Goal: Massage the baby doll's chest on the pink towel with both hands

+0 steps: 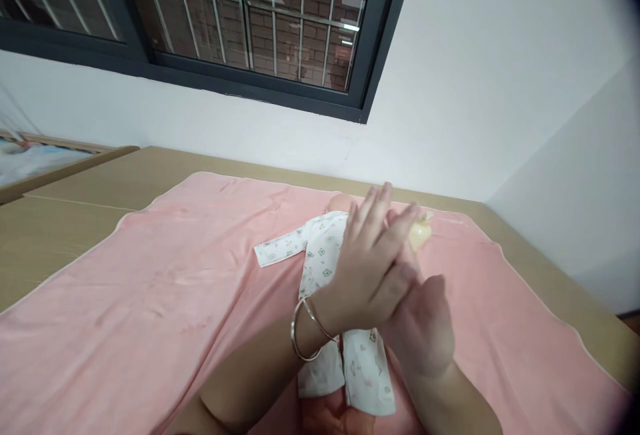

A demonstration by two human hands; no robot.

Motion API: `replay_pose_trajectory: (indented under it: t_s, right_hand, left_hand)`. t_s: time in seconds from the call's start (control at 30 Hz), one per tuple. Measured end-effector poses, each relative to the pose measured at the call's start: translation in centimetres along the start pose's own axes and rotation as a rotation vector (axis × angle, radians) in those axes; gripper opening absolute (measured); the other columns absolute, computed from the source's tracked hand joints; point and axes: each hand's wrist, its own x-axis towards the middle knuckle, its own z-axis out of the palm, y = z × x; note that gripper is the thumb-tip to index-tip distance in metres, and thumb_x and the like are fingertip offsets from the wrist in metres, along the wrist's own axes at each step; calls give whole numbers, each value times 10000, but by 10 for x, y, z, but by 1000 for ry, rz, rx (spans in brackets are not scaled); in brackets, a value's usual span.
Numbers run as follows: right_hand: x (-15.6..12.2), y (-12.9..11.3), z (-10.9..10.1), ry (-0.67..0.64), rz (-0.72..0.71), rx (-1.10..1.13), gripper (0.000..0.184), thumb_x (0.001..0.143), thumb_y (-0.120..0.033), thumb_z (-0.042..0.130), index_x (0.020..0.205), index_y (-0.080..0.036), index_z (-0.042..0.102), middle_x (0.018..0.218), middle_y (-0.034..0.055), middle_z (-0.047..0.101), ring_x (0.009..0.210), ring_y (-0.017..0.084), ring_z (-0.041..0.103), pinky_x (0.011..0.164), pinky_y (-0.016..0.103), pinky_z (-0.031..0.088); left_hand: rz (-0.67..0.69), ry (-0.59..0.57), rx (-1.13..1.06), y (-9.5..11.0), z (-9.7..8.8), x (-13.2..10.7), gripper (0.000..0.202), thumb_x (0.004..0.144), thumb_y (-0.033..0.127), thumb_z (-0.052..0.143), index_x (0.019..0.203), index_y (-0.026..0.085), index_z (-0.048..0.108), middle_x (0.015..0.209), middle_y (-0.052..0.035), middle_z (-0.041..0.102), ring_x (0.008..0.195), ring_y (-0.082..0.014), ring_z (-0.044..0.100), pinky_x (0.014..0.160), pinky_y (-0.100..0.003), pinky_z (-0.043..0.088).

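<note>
A small doll in a white printed baby suit (pixel 320 255) lies on a pink blanket (pixel 150 301); one empty sleeve sticks out to the left. My left hand (pixel 373 268), with a silver bangle at the wrist, lies flat across the doll's chest with its fingers stretched out. My right hand (pixel 425 328) is under and beside the left one, at the doll's right side; most of its fingers are hidden. A pale doll hand (pixel 421 231) shows beyond my fingertips.
The blanket covers a tan surface (pixel 60 221) against a white wall. A barred dark-framed window (pixel 250 21) is above. A wooden-framed bed edge (pixel 45 161) is at the far left.
</note>
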Motion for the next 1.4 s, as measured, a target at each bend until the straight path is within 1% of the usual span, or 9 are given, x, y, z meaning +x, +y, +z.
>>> replay_pose_trajectory:
  t_s: [0.17,0.3,0.4,0.5,0.6,0.7,0.97,1.27,1.4]
  right_hand:
    - [26,13,-14,278,79,215,693,1012,-655,19,1644,-404,152,1652,-22,363,1548,222,290,1281,546,229]
    - [48,58,-18,443,76,340,614,1028,-629,165,1599,-438,285,1651,-34,365,1548,208,291,1259,530,288]
    - [58,106,-6,319,124,125,595,1028,-609,268,1589,-419,329,1596,-30,458,1510,221,375,1226,503,347]
    - [59,147,12,109,194,-157,545,1002,-456,428,1484,-228,540,1485,75,591,1390,262,528,1188,458,394]
    - [58,169,24,-238,162,-473,457,960,-327,506,1379,-208,647,1532,93,542,1496,293,385,1260,506,235]
    - [60,176,25,-433,189,-638,493,1006,-331,453,1478,-233,555,1633,62,400,1567,283,227,1279,523,115]
    - [53,183,33,-202,443,-847,688,1048,-448,346,1560,12,357,1631,273,315,1551,370,239,1248,536,174]
    - [59,179,29,-443,233,-779,503,1056,-304,364,1526,-179,496,1664,99,333,1576,239,208,1280,461,121]
    - [57,178,31,-341,405,-854,627,1071,-381,324,1582,-19,343,1669,207,267,1570,319,208,1263,485,176]
  left_hand:
    - [11,-124,1,-22,21,1,602,910,434,599,1492,298,525,1686,26,296,1594,-359,-133,1277,-633,-45]
    - [51,-122,88,-31,21,12,544,993,473,443,1487,259,524,1662,-28,361,1612,-313,19,1307,-541,-10]
    - [103,15,225,-45,-5,35,491,1033,421,352,1456,257,537,1629,-34,420,1599,-249,157,1322,-416,47]
    - [81,362,392,-78,-49,66,408,993,330,419,1349,244,599,1534,-61,533,1541,-231,307,1307,-385,133]
    - [-61,595,410,-120,-90,87,315,964,286,414,1130,196,667,1332,-118,671,1307,-247,572,1186,-396,376]
    - [-128,616,456,-153,-109,91,270,949,271,418,961,197,677,1170,-112,732,1176,-240,644,1100,-378,448]
    - [-93,705,415,-168,-106,84,279,939,289,418,909,195,679,1082,-89,756,1077,-222,670,1029,-348,475]
    - [-36,784,305,-175,-109,82,269,910,258,441,870,193,699,1036,-78,767,1054,-220,685,1031,-385,490]
    - [-40,771,323,-173,-107,81,273,926,268,439,866,199,696,1030,-72,766,1050,-218,681,1028,-383,487]
